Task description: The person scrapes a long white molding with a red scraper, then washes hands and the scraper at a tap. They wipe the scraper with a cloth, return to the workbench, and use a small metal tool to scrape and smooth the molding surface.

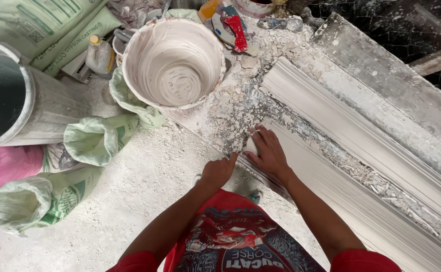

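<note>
Plaster-crusted workbench (230,108) holds moulding (351,201); right hand (268,153) pressed flat on its end, left hand (218,171) fisted beside; bucket (174,63) at eleven o'clock.

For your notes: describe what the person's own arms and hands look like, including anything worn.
Both arms are bare from short red sleeves down. The left hand and right hand wear no gloves, rings or watch, and both carry a dusting of white plaster powder.
</note>
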Demonstrator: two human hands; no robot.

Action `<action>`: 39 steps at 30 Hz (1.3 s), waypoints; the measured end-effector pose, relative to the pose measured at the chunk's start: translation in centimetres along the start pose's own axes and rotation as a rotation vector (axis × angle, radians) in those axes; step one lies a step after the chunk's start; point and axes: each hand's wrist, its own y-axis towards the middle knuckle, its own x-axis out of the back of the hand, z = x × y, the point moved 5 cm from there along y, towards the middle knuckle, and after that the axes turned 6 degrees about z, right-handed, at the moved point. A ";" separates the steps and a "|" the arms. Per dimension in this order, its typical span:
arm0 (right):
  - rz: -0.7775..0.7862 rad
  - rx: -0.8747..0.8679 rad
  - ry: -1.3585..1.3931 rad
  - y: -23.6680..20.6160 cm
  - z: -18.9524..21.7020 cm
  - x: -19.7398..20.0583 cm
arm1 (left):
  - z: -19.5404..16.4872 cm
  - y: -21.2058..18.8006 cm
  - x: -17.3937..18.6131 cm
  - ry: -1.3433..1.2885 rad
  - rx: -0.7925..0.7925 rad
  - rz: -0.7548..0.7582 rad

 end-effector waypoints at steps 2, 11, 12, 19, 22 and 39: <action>0.003 0.007 -0.002 0.1 0.0 0.2 | -0.4 -0.4 0.0 0.071 -0.002 -0.014; 0.091 -0.040 -0.007 1.1 -0.3 -0.2 | -1.1 1.2 1.2 0.071 -0.021 0.103; 0.098 -0.036 -0.015 1.2 -0.4 -0.2 | -1.2 1.6 1.3 0.066 -0.022 0.131; 0.121 -0.045 -0.064 1.6 -1.4 -1.2 | -1.4 3.1 2.3 -0.029 0.010 0.247; 0.136 -0.064 -0.078 1.2 -1.9 -1.8 | -1.8 3.4 2.0 -0.087 0.038 0.276; 0.050 -0.096 -0.023 0.0 -1.5 -1.2 | -2.1 1.6 2.1 0.022 -0.001 0.014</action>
